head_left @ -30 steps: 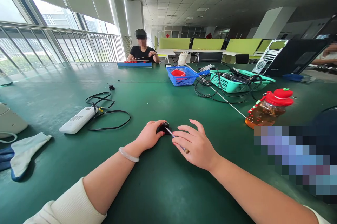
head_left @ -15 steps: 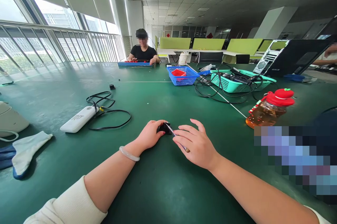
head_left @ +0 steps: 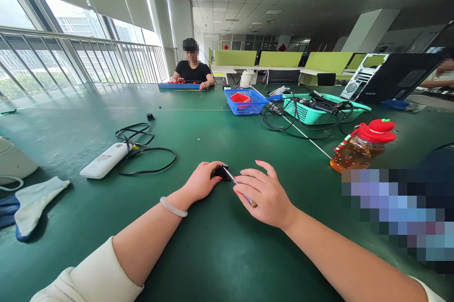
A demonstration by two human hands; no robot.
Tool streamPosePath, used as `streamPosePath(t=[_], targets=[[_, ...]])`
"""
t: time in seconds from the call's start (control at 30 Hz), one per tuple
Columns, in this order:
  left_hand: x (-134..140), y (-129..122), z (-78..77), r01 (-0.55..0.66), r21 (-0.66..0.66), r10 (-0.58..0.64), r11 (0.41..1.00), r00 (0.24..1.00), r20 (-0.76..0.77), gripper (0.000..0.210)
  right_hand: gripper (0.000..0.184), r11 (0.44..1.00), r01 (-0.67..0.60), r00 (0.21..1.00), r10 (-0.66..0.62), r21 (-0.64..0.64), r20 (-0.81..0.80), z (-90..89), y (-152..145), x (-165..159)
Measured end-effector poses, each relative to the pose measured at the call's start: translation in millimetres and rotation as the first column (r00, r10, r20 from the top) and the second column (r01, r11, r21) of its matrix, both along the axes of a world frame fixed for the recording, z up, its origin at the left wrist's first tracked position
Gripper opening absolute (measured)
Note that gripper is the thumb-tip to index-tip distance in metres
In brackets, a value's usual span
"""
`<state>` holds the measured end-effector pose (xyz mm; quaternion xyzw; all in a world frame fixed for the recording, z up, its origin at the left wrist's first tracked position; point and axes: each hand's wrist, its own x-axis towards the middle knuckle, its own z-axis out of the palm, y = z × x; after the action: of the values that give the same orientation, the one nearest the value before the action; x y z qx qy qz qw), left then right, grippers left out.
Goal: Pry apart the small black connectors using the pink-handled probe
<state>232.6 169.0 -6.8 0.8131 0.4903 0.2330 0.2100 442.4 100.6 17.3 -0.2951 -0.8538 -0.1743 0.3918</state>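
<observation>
Currently, left hand (head_left: pixel 203 181) pinches small black part (head_left: pixel 223 174), near center of green table (head_left: pixel 213 254); right hand (head_left: pixel 261 194) pinches slim tool (head_left: pixel 230 175), tip at part.

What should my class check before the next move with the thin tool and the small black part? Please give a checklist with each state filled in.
1. Small black part held steady: ok, the fingers and thumb of the left hand are on it.
2. Thin tool gripped: ok, it is between the fingers of the right hand.
3. Tip touching the part: cannot tell; it reaches the part in the picture, but contact is too small to make out.
4. Left wrist free of jewellery: not ok, a pale bracelet is on it.
5. Red-lidded bottle apart from the hands: ok, it stands off to the right.
</observation>
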Motion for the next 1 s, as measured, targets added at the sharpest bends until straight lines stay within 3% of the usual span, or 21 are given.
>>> streamPosePath(t=[0.13,0.5,0.73,0.83,0.93,1.0], targets=[[0.0,0.4,-0.8,0.002,0.008,-0.002,1.000,1.000,0.004,0.040,0.013,0.999,-0.037,0.998,0.038,-0.017,0.058,-4.0,1.2,-0.6],[0.1,0.0,-1.3,-0.015,0.024,0.015,1.000,1.000,0.001,0.044,0.015,0.997,0.029,1.000,-0.028,-0.066,0.012,-2.2,5.7,2.4],[0.6,-2.3,2.8,-0.040,0.005,0.040,0.999,0.999,-0.015,0.044,0.012,0.960,-0.026,0.988,-0.018,-0.278,-0.155,-8.3,13.6,7.7],[1.4,-3.3,4.3,-0.032,-0.010,0.032,0.999,0.999,-0.002,0.043,0.009,0.876,-0.088,0.931,-0.097,-0.474,-0.353,-18.1,23.6,13.5],[1.5,-3.4,5.2,-0.015,-0.016,0.015,1.000,1.000,0.013,0.039,0.018,0.706,-0.230,0.795,-0.261,-0.670,-0.547,-26.8,35.5,21.3],[1.0,-3.2,5.2,-0.014,-0.018,0.014,1.000,1.000,0.000,0.037,0.024,0.612,-0.285,0.732,-0.359,-0.738,-0.580,-30.1,41.9,26.2]])
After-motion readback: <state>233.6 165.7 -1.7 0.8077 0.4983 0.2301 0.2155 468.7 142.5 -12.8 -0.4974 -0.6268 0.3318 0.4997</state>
